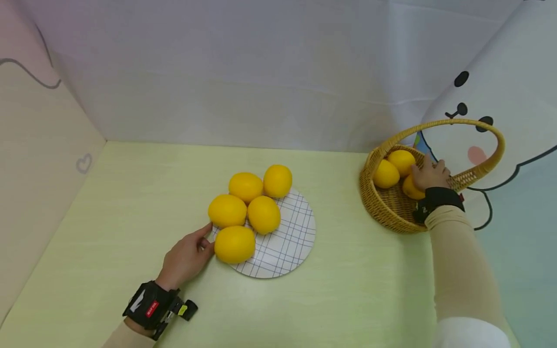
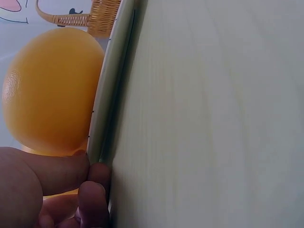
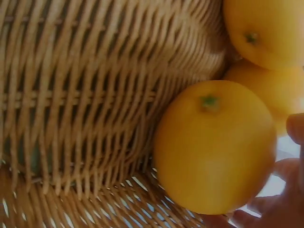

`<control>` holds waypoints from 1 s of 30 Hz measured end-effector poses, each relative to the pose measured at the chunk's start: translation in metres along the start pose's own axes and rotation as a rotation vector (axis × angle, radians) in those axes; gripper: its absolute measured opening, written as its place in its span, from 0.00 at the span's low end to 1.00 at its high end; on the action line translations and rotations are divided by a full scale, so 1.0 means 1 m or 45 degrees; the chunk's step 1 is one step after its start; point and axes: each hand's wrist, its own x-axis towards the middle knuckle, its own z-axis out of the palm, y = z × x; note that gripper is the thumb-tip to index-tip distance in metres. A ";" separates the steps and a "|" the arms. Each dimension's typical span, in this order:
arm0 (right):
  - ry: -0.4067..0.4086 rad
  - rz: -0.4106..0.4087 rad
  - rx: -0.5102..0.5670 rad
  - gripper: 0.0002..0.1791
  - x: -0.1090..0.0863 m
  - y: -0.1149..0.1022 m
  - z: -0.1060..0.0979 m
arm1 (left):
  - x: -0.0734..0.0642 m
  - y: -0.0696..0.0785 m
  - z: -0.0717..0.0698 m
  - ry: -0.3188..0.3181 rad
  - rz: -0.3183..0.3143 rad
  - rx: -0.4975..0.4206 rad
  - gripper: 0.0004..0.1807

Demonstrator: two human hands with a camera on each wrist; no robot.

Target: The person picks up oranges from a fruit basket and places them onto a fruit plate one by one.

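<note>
Several yellow oranges [image 1: 235, 244] lie grouped on the left part of a round white plate [image 1: 291, 239] with a blue grid pattern. At the plate's left edge, my left hand [image 1: 187, 257] pinches the rim; the left wrist view shows its thumb [image 2: 57, 172] over the rim, fingertips below, and an orange [image 2: 54, 90] close by. Far to the right, my right hand [image 1: 431, 175] reaches into a wicker basket [image 1: 383, 212]. Its fingers curl round one orange [image 3: 216, 147], partly hidden by the hand in the head view. Two more oranges [image 1: 386, 174] sit beside that one.
The basket's tall arched handle [image 1: 457, 122] rises over my right hand. A pale wall covering [image 1: 243, 96] stands behind the light green table [image 1: 148, 193], and a printed panel [image 1: 522, 232] borders the right side.
</note>
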 end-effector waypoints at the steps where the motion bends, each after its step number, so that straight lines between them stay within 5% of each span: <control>1: -0.021 0.012 -0.002 0.42 -0.002 0.000 0.001 | 0.000 0.000 0.000 -0.004 -0.003 0.000 0.30; 14: -0.129 0.025 -0.087 0.47 0.006 -0.002 0.016 | -0.001 0.002 -0.005 0.011 0.008 0.000 0.29; 30: -0.263 0.035 -0.161 0.51 -0.002 -0.008 0.003 | -0.001 0.002 -0.007 -0.003 0.003 0.009 0.29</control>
